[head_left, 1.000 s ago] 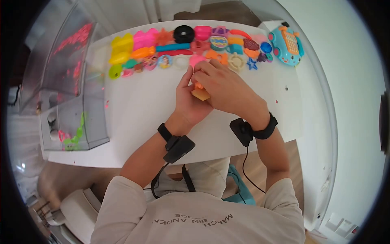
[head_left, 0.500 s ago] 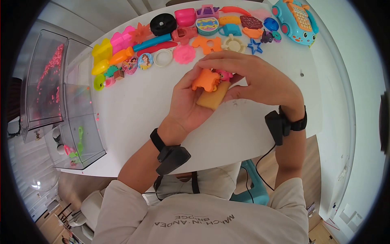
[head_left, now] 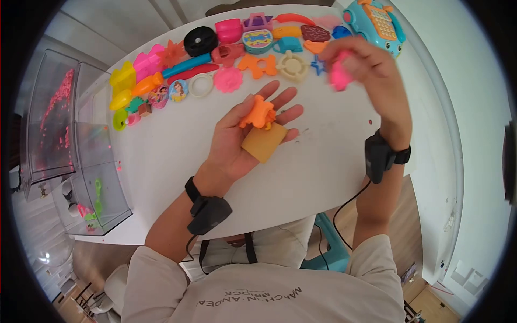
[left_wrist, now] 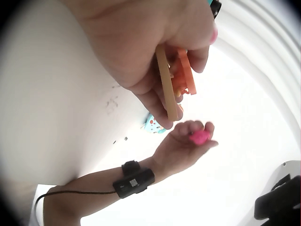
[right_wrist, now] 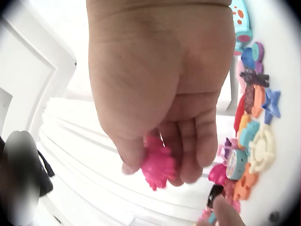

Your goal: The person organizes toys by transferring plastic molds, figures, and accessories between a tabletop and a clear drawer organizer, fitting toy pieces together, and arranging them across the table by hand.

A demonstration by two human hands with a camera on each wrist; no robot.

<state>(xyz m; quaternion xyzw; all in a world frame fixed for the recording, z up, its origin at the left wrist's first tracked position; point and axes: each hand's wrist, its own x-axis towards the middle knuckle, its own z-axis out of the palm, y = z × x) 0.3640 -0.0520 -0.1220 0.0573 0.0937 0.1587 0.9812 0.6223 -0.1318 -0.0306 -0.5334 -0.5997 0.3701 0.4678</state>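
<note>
My left hand (head_left: 229,145) is palm up over the white table, its fingers spread. An orange toy (head_left: 257,113) lies on it beside the thumb, and a flat tan block (head_left: 264,142) rests across the palm and finger bases. In the left wrist view the block (left_wrist: 167,84) shows edge-on beside the orange piece (left_wrist: 186,73). To the right, blurred in the head view, my right hand (head_left: 379,86) is raised near the blue star (head_left: 318,65). It pinches a small bright pink toy (right_wrist: 158,164) between thumb and fingers, seen closely in the right wrist view.
Colourful toys, among them a black round one (head_left: 200,41), a cream ring (head_left: 201,85) and an orange cutter (head_left: 258,65), line the table's far side. A toy phone (head_left: 377,27) stands far right. Transparent bins (head_left: 102,177) stand at the left.
My right hand has parted from the left and moved right and away with the pink toy. The left fingers have spread, leaving the orange toy and tan block in view on the palm.
</note>
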